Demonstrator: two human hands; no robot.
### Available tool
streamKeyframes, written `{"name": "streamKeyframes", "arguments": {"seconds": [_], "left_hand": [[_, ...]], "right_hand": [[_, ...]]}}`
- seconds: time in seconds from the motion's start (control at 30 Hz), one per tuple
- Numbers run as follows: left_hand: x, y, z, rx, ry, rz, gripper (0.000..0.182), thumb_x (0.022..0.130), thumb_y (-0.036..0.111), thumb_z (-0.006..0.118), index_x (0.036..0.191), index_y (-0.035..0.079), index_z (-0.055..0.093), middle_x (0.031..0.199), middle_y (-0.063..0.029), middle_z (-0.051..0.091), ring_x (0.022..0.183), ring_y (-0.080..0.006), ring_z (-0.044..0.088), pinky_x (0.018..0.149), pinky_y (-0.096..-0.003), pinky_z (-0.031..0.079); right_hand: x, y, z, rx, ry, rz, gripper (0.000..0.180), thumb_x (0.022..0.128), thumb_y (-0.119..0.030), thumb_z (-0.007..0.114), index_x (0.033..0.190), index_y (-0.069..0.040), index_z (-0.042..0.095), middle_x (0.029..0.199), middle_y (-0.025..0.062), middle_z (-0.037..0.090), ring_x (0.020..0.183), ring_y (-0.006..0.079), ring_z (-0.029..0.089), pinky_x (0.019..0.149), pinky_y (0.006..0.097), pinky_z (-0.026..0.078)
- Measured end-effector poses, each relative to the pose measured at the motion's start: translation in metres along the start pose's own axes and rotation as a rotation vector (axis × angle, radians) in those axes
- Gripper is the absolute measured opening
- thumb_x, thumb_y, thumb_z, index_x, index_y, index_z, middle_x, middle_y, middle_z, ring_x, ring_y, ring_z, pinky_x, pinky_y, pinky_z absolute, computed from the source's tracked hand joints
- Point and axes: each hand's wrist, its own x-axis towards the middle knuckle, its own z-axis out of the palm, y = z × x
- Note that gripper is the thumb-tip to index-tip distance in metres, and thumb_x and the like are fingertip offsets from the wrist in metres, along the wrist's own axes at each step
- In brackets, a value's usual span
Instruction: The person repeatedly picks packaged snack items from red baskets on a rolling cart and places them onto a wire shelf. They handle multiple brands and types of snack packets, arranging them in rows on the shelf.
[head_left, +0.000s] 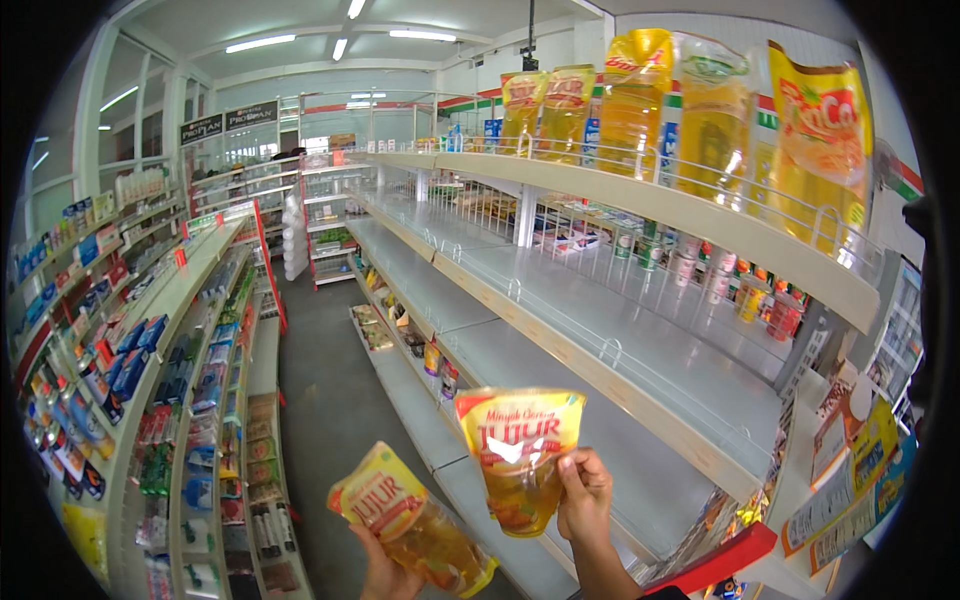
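Note:
My left hand grips a Jujur cooking oil pouch, which tilts over to the left above the aisle floor. Upright in my right hand is a second Jujur pouch, pinched at its right edge in front of the lower shelves. Golden oil shows through the clear lower part of both. On the top shelf two more Jujur pouches stand beside a Bimoli pouch, a green-and-clear oil pouch and a large yellow oil pouch.
Grey metal shelves with wire guards run along the right. Cups and cans show behind the wire backing. Stocked shelves line the left side of the aisle floor. A red shelf end and boxes are close at lower right.

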Motion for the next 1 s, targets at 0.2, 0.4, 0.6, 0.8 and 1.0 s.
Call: {"name": "streamKeyframes", "arguments": {"seconds": [0.2, 0.4, 0.6, 0.8, 1.0], "left_hand": [[0.087, 0.061, 0.015, -0.103, -0.035, 0.097, 0.070, 0.093, 0.066, 0.028, 0.137, 0.014, 0.044, 0.131, -0.0067, 0.054, 0.116, -0.0245, 0.055, 0.098, -0.0414, 0.046], [0.179, 0.132, 0.006, 0.066, -0.233, 0.155, 0.072, 0.095, 0.065, 0.023, 0.142, 0.013, 0.036, 0.140, -0.0081, 0.046, 0.128, -0.0265, 0.045, 0.105, -0.0442, 0.039], [0.275, 0.214, -0.002, 0.038, -0.303, 0.115, 0.059, 0.099, 0.055, 0.031, 0.134, 0.011, 0.047, 0.128, -0.0084, 0.057, 0.114, -0.0241, 0.057, 0.097, -0.0419, 0.047], [0.374, 0.280, 0.000, 0.100, -0.367, 0.042, 0.055, 0.100, 0.051, 0.034, 0.132, 0.009, 0.047, 0.127, -0.0121, 0.058, 0.112, -0.0256, 0.059, 0.097, -0.0441, 0.047], [0.473, 0.305, 0.021, 0.160, -0.541, -0.062, 0.054, 0.100, 0.048, 0.034, 0.134, 0.007, 0.045, 0.128, -0.0130, 0.057, 0.116, -0.0289, 0.057, 0.099, -0.0461, 0.045]], "right_hand": [[0.081, 0.034, 0.061, 0.158, -0.001, -0.015, 0.008, 0.096, -0.007, 0.055, 0.092, -0.002, 0.060, 0.087, 0.0032, 0.064, 0.075, 0.0067, 0.057, 0.070, 0.0230, 0.046], [0.155, 0.083, 0.124, 0.236, -0.078, -0.105, 0.009, 0.096, -0.008, 0.054, 0.092, -0.003, 0.059, 0.091, 0.0041, 0.065, 0.081, 0.0084, 0.059, 0.075, 0.0252, 0.048], [0.225, 0.119, 0.195, 0.237, -0.030, -0.109, 0.009, 0.097, -0.009, 0.053, 0.092, -0.005, 0.060, 0.091, 0.0037, 0.065, 0.083, 0.0098, 0.060, 0.078, 0.0269, 0.049], [0.286, 0.141, 0.243, 0.217, 0.067, -0.167, 0.009, 0.096, -0.010, 0.054, 0.091, -0.006, 0.059, 0.090, 0.0024, 0.064, 0.082, 0.0091, 0.059, 0.077, 0.0260, 0.048], [0.345, 0.141, 0.265, 0.104, 0.112, -0.275, 0.008, 0.096, -0.010, 0.054, 0.091, -0.006, 0.059, 0.090, 0.0017, 0.064, 0.082, 0.0081, 0.058, 0.075, 0.0242, 0.048]]}}
